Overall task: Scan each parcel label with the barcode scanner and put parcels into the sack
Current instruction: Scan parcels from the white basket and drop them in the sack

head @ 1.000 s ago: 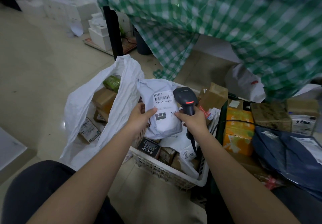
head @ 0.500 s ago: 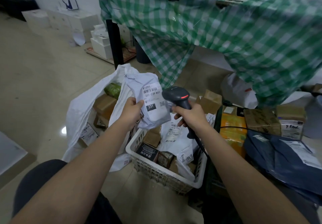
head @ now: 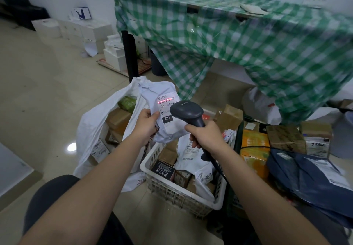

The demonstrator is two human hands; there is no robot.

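Observation:
My left hand grips a soft grey-white parcel bag by its left edge, held upright above the white basket. Its label faces me and a red scan line lies across the barcode. My right hand holds the dark barcode scanner by the handle, its head pointing at the label and covering the label's right edge. The white sack stands open on the floor to the left, with cardboard boxes and a green packet inside.
A white plastic basket of small boxes and mailers sits in front of me. To the right lie an orange parcel, brown boxes and a dark blue mailer. A table under green checked cloth stands behind. White boxes line the far wall.
The parcel has been lifted up and left, away from the basket. The scanner has risen to aim at the label, and a red scan line now shows on the barcode.

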